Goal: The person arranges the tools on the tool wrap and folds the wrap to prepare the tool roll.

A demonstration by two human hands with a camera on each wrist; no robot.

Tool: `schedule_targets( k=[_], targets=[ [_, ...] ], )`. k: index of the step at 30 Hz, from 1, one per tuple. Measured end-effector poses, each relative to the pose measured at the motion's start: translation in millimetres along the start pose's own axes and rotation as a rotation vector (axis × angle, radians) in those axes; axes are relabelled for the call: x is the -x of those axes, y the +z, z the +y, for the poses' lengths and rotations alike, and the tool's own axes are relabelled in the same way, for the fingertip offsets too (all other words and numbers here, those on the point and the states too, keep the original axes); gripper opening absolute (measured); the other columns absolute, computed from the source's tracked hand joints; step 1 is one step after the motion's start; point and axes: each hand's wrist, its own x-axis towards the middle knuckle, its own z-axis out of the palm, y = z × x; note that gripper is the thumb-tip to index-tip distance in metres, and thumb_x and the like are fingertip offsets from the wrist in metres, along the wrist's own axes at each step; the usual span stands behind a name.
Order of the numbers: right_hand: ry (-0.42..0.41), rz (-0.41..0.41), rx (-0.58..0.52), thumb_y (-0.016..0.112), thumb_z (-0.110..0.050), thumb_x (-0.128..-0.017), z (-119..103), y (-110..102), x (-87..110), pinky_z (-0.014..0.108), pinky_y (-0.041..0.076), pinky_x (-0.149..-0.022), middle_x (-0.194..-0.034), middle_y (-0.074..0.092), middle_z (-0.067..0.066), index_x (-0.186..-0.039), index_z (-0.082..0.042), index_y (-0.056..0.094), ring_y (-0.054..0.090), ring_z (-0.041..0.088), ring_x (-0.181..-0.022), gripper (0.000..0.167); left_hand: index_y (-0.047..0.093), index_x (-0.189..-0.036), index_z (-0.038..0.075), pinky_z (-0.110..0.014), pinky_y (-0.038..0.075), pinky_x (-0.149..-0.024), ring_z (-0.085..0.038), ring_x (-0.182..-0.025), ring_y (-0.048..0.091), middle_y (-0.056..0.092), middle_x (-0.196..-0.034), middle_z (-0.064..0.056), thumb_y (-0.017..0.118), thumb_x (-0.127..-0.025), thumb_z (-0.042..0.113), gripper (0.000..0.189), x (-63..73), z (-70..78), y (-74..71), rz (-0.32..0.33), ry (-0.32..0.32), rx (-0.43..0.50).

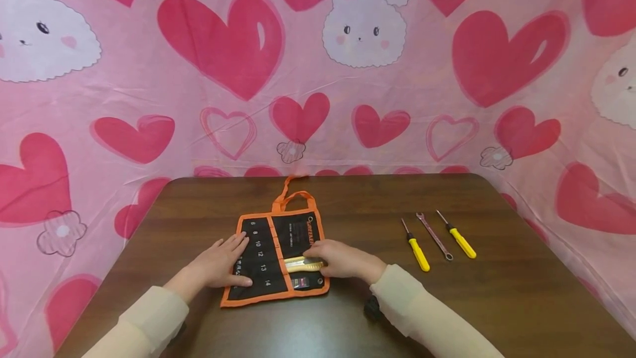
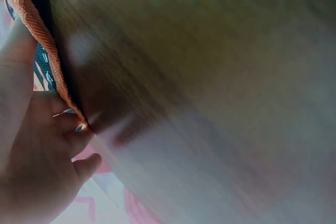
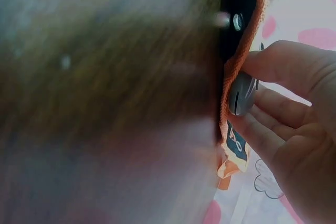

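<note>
A black fabric tool pouch (image 1: 255, 290) with orange trim lies spread on the table, numbers printed down its left panel. My left hand (image 1: 221, 263) rests on that panel's left edge, fingers extended and thumb apart. Across the right panel lies a yellow utility knife (image 1: 294, 266), partly covered by my right hand (image 1: 343, 259). In the right wrist view my thumb and fingers pinch the knife's grey end (image 3: 241, 94), just over the orange edge. Below the knife, a small clear-fronted case (image 1: 300, 283) sits on the same panel.
On the right side of the brown table (image 1: 348, 198) lie a yellow screwdriver (image 1: 419, 253), a wrench (image 1: 436, 237) and another yellow screwdriver (image 1: 463, 242). Orange straps (image 1: 281, 201) trail from the pouch toward the far edge. A pink heart-patterned cloth (image 1: 308, 82) hangs behind.
</note>
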Motion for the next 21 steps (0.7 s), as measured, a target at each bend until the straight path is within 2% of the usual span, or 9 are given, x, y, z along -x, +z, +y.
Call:
schedule_targets(
  k=[4, 11, 21],
  targets=[
    [-0.017, 0.003, 0.032, 0.069, -0.010, -0.082, -2.2, 1.5, -2.9, 0.028, 0.042, -0.092, -0.116, 0.059, 0.000, -0.121, -0.012, 0.062, 0.052, 0.011, -0.102, 0.040, 0.031, -0.140, -0.004, -0.056, 0.017, -0.104, -0.039, -0.133, 0.021, 0.024, -0.146, -0.023, 0.064, -0.069, 0.065, 0.104, -0.8, -1.0, 0.4, 0.000, 0.003, -0.008],
    [-0.052, 0.020, 0.049, 0.070, -0.008, -0.081, -9.2, 2.8, -7.9, 0.022, 0.044, -0.086, -0.108, 0.059, -0.002, -0.120, -0.011, 0.063, 0.051, 0.009, -0.092, 0.040, 0.032, -0.140, -0.004, -0.056, 0.017, -0.104, -0.040, -0.132, 0.022, 0.024, -0.146, -0.023, 0.064, -0.070, 0.064, 0.103, -0.7, 0.8, -0.6, 0.003, 0.003, -0.010],
    [-0.065, 0.023, 0.069, 0.067, -0.008, -0.083, -21.0, 2.5, -13.0, 0.019, 0.043, -0.083, -0.110, 0.059, -0.001, -0.121, -0.009, 0.062, 0.049, 0.009, -0.093, 0.038, 0.033, -0.139, -0.006, -0.057, 0.016, -0.104, -0.040, -0.132, 0.023, 0.025, -0.145, -0.024, 0.065, -0.070, 0.063, 0.103, -0.8, 2.1, -1.2, 0.011, 0.006, -0.028]
  ],
)
